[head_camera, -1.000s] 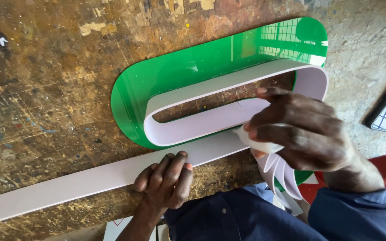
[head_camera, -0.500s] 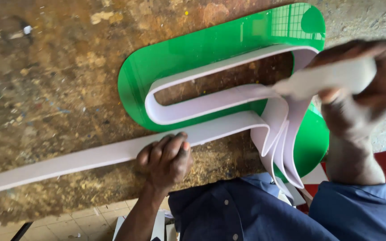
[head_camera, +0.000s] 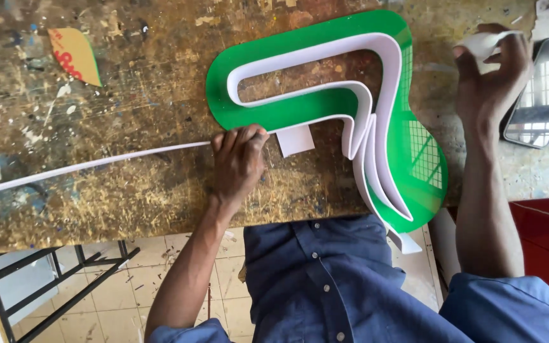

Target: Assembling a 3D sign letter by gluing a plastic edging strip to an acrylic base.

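Your right hand (head_camera: 494, 70) has swung out past the green letter panel (head_camera: 424, 159) since a moment ago and is now closed around a small white piece (head_camera: 483, 43). Your left hand (head_camera: 237, 159) presses fingers down on the white strip (head_camera: 96, 164), which runs off to its left and curls over the panel between your hands.

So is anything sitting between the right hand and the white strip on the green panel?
Nothing visible does. The right hand, holding a small white object, hovers beside the green panel; only bare workbench separates it from the white strip. The left hand already touches the strip's long tail.
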